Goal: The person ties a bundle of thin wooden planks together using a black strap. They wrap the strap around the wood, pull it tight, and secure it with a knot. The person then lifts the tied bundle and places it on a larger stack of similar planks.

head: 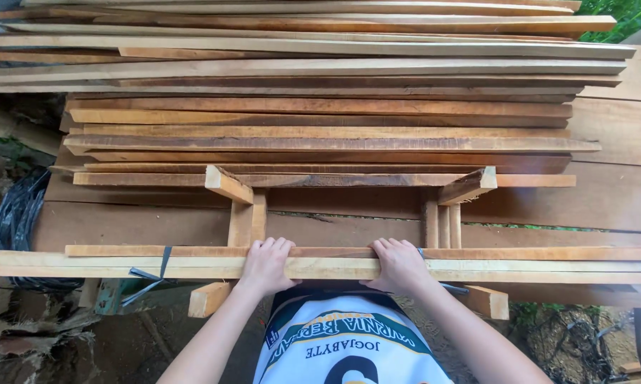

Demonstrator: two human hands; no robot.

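Head view, looking straight down over a timber stack

- Left hand [265, 264] and right hand [399, 264] both clamped over the near edge of a long pale plank [192, 267], fingers curled over its top, thumbs out of sight beneath. Hands sit apart, roughly level with each other, near the plank's middle stretch
- The plank runs side to side across the whole frame, directly against the person's body. Held at two spread points, judged to keep a long piece balanced and level rather than tipping at one end
- A second, slightly darker strip [548, 253] lies touching the far edge of the held plank, parallel to it
- Both rest across a wooden support frame [239, 213]: upright pieces and angled braces show just beyond the hands, and cut block ends stick out below on either side. The frame appears to carry the planks at working height
- A dark strap [163, 263] wraps the plank to the left of the left hand, well clear of the fingers; cannot tell what it fastens
- Beyond the frame, a large stack of boards [320, 114] lies flat, all parallel to the held plank
- Black plastic sheeting [11, 213] bunched at far left; green foliage [626, 14] at top right corner
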